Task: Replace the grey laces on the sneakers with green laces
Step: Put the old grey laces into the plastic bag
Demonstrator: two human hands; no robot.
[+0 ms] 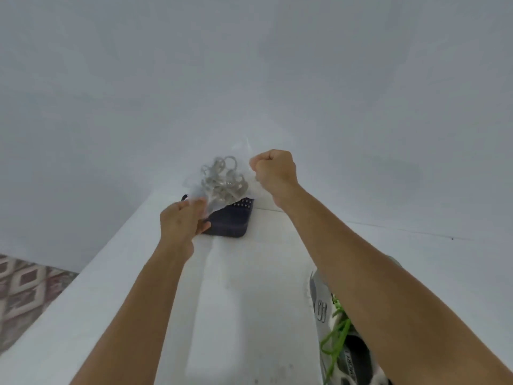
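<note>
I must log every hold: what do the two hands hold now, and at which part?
Both hold the clear plastic bag with grey laces inside: left hand pinches its lower left edge, right hand grips its upper right edge.

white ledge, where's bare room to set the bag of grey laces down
Bare: the middle strip of the white ledge, between the dark studded pouch and the sneaker. Crowded: the far end, where both hands hold the clear bag.

Both forearms were bare from elbow to wrist, with no sleeve, watch or ring showing. The left hand [181,220] and right hand [274,170] wore no gloves.
</note>
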